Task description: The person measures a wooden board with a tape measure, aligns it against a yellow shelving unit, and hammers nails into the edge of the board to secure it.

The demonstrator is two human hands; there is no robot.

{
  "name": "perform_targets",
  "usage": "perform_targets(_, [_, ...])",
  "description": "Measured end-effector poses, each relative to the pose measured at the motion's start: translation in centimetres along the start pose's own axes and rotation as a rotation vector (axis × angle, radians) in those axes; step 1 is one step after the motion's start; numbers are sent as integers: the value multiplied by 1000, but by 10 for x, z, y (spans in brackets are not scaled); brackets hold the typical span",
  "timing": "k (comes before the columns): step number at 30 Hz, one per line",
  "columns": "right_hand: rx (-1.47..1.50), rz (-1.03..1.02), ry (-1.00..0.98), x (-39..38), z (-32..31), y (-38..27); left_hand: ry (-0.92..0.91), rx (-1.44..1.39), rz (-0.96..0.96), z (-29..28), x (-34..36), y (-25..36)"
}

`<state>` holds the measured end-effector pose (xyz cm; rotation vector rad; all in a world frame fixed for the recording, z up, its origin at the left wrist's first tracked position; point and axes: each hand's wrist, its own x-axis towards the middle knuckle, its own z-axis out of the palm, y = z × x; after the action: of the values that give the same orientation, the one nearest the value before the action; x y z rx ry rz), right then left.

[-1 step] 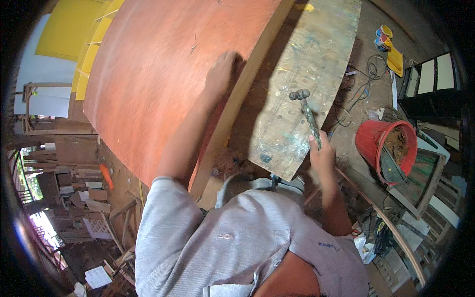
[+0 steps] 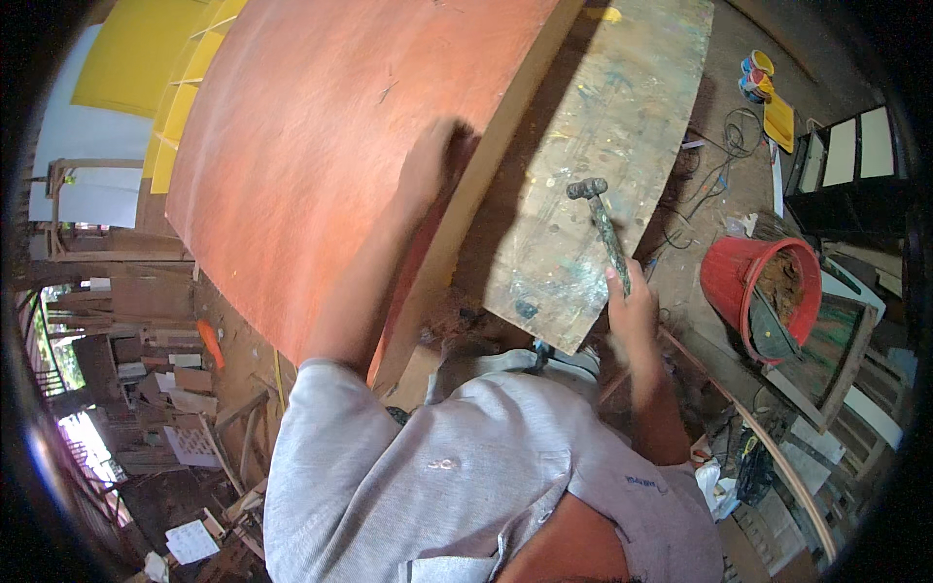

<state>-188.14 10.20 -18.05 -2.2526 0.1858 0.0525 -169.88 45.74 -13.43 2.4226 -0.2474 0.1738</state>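
My right hand [image 2: 634,306] is closed round the handle of a hammer [image 2: 607,228]. The handle is stained with paint, and the dark metal head is above a paint-spattered board [image 2: 559,282]. My left hand [image 2: 428,165] lies over the right part of a large orange panel [image 2: 292,146], close to its pale wooden edge [image 2: 486,160]. The fingers on that side bend down into shadow and are blurred, so what they hold, if anything, is hidden.
A red bucket [image 2: 729,282] of brownish material stands right, with a framed board [image 2: 836,360] beside it. Beyond are paint cans [image 2: 756,73], a yellow tray [image 2: 778,121] and a tangled cable [image 2: 734,146]. A yellow slatted piece [image 2: 175,117] and wood scraps [image 2: 185,379] lie left.
My left hand has shifted slightly toward me and to the left along the panel. My right hand and the hammer are almost where they were.
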Motion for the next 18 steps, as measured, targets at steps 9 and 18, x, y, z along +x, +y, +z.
perform_targets(9, [-49,16,-17,-85,87,-43,235,-628,-294,-53,-234,-62])
perform_targets(18, [44,119,145,-185,146,-139,78,-483,-181,-65,-208,-53])
